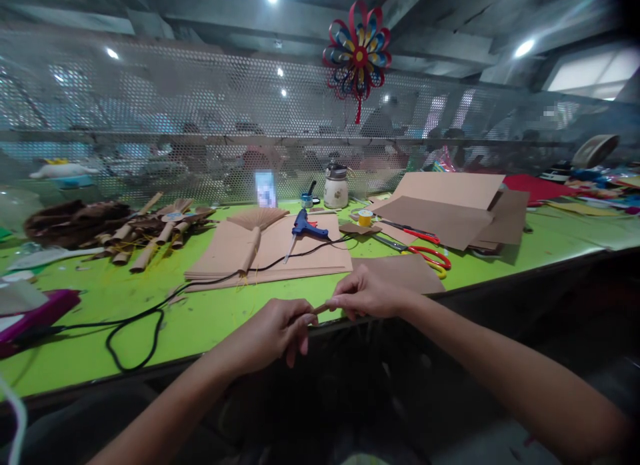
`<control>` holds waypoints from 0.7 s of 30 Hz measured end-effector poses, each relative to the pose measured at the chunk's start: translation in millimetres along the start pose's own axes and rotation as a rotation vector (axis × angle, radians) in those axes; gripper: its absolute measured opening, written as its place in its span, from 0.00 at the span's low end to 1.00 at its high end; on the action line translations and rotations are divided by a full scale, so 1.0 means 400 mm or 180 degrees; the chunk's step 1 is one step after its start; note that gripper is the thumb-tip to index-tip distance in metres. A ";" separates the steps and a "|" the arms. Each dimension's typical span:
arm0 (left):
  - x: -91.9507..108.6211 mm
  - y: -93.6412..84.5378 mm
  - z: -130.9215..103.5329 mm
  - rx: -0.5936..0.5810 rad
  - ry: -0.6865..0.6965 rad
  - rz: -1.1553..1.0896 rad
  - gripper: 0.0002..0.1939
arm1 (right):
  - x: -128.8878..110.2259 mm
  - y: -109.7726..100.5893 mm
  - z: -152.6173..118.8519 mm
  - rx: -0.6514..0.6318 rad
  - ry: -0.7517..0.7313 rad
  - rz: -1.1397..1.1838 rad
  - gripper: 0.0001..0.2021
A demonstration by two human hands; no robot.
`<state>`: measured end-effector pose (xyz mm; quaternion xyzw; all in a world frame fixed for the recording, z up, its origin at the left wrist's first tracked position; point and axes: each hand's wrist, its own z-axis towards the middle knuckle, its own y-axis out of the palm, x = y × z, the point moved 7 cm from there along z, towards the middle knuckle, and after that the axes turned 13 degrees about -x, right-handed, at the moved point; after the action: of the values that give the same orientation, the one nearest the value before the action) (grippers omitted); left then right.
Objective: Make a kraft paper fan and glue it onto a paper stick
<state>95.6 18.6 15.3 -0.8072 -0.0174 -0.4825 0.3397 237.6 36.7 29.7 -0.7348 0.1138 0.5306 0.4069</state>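
Just above the front edge of the green table, my left hand (280,332) and my right hand (367,293) pinch a thin brown strip, apparently paper (321,309), one hand at each end. Most of the strip is covered by my fingers. Beyond them a blue hot glue gun (306,226) lies on a stack of brown paper sheets (320,262). To its left on the stack rests a pleated brown paper fan with a rolled handle (250,248). A single brown sheet (400,273) lies flat behind my right hand.
Red-handled scissors (433,255) and a yellow tape roll (365,218) lie to the right, before large brown sheets (440,215). A black cord (200,283) crosses the table. Several rolled-handle paper pieces (150,238) are heaped at left. A lidded jar (336,188) stands by the mesh partition (210,105).
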 end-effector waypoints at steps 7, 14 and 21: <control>-0.014 0.003 -0.029 -0.0324 0.0062 -0.0360 0.22 | -0.014 0.018 -0.002 -0.0498 -0.0016 0.0020 0.21; -0.029 -0.010 -0.047 -0.0054 0.0112 0.0012 0.19 | -0.019 0.006 -0.017 -0.0605 0.0176 0.0180 0.20; -0.032 -0.009 -0.059 -0.0218 0.0101 -0.0175 0.19 | -0.011 0.019 -0.018 -0.0904 -0.0098 0.0623 0.21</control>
<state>69.0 12.0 14.3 -0.8098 -0.0176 -0.5047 0.2987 236.1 25.6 30.8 -0.7621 0.1024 0.5896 0.2470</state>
